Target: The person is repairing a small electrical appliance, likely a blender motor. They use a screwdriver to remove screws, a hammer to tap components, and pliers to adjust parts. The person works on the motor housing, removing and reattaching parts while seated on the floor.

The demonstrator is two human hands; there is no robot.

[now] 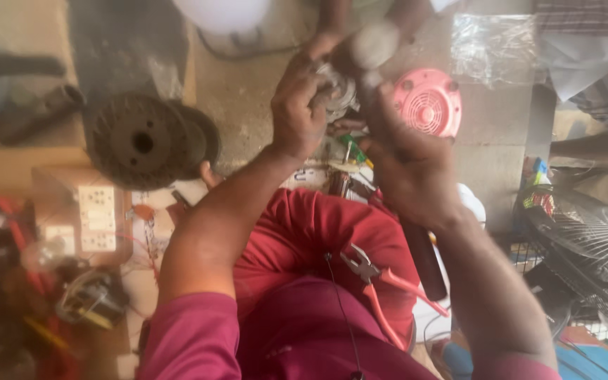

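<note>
Between both hands, raised over lap: small metal motor part [336,88], blurred. I see left hand [297,105] curled shut round its left side, fingers wrapping it. Right hand [406,158] just right of part, closed on dark tool handle [423,257], long axis running down toward lap. Pink pliers [378,281] on red cloth [304,225] below right wrist; pink fan cover [427,102] beyond.

Both bare forearms reach forward and upward from magenta sleeves, converging ahead of the chest. The left hand [298,105] is raised with its back toward the camera, fingers curled tightly inward and the wrist bent slightly. The right hand [411,165] sits just beside it, a little lower, blurred, its fingers closed in a fist-like grip with the knuckles facing up.
</note>
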